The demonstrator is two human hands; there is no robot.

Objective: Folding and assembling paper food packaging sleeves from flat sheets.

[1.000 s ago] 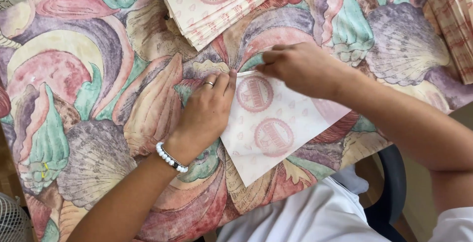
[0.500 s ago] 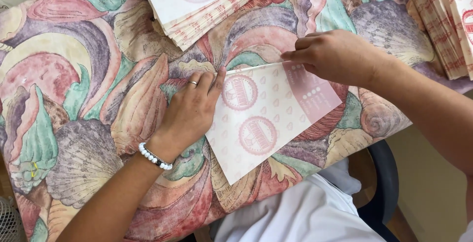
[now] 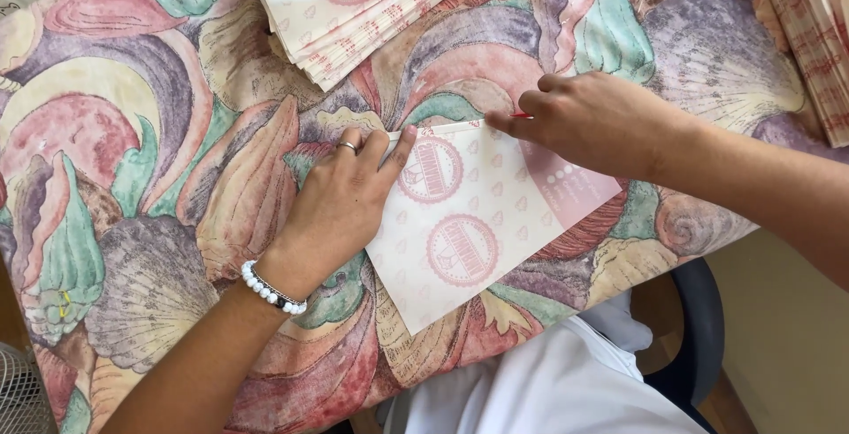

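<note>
the left hand (image 3: 340, 209) presses flat, fingers spread, on the paper bag (image 3: 469, 231) near the table's (image 3: 133, 133) front edge; the right hand (image 3: 588, 120) pinches its top fold.

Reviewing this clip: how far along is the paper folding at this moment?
Done: a stack of folded printed papers lies at the table's far edge. In hand: left hand pins one printed sheet while right hand presses its top edge. Left: more papers wait at the right.
</note>
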